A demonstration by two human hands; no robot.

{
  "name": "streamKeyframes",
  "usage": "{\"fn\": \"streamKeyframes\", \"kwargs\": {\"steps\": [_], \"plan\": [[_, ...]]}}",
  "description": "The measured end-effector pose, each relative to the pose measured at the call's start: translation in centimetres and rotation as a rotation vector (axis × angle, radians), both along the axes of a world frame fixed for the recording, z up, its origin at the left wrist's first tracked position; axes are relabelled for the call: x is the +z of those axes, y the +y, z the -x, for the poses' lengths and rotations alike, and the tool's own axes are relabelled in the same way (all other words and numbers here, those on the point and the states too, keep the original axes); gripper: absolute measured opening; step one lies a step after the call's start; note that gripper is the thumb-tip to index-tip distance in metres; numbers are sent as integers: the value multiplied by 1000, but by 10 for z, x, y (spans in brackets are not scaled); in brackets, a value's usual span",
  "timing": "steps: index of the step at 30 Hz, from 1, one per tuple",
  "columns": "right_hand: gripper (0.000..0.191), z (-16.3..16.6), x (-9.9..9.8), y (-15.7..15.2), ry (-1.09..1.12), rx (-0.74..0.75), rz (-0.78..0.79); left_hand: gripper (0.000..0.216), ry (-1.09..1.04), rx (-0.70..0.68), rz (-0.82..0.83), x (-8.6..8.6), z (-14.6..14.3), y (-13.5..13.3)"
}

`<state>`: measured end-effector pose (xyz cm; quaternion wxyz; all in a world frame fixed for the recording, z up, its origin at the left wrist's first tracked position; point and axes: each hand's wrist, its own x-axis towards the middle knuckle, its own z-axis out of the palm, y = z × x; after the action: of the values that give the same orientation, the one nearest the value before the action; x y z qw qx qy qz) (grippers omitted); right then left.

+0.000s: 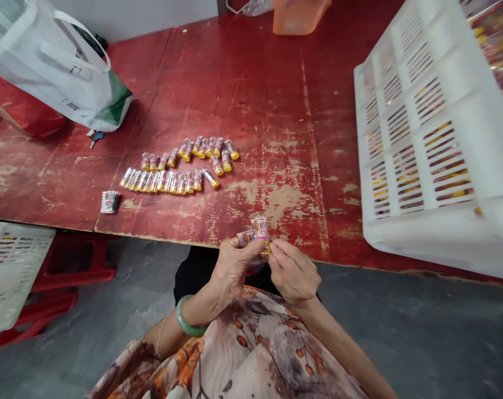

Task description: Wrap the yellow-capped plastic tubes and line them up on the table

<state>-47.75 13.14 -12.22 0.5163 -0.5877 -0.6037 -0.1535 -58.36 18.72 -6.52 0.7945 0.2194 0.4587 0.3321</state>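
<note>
My left hand point(232, 263) is closed, its thumb pressing a small clear tube point(260, 226) with a printed wrapper and a yellow end. Under that thumb, beside the tube, shows another printed piece point(245, 238), perhaps a label or wrapper. The fingertips of my right hand point(295, 271) are pinched together at the tube's yellow end. Both hands are at the front edge of the red table point(272, 111). Similar yellow-ended tubes lie in two uneven rows, a back row point(201, 147) and a front row point(164, 181). Left of them sits a small stack of printed pieces point(109, 201).
A large white slatted crate point(463, 144) with yellow-and-red contents stands at the right. At the back are a white bag point(68, 72), keys point(95, 137) and an orange container point(300, 16). Lower left, a white basket point(21, 277) is by red stools point(75, 266).
</note>
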Motion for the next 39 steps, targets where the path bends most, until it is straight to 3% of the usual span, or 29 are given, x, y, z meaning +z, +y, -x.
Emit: {"fn": "streamKeyframes", "kwargs": {"steps": [7,13,16,24,27,31,34,39], "plan": [[32,0,0,3,-101,-22,14,34,-33,-5,18,1,2,6],[30,7,15,3,231,65,84,32,-55,-66,9,-1,8,15],[29,12,18,2,277,47,46,29,-82,-108,-10,-2,10,17],[35,8,6,-3,-85,-72,82,30,-98,-133,-44,1,12,18],[39,8,5,-1,-128,-70,76,29,-80,-127,-68,-1,13,19],[59,7,16,4,4,43,117,31,-47,-143,-102,-3,12,19],[75,0,31,7,106,203,242,32,-21,-193,-114,-2,13,17],[72,-16,45,8,216,304,432,25,-5,-261,-134,0,15,15]]}}
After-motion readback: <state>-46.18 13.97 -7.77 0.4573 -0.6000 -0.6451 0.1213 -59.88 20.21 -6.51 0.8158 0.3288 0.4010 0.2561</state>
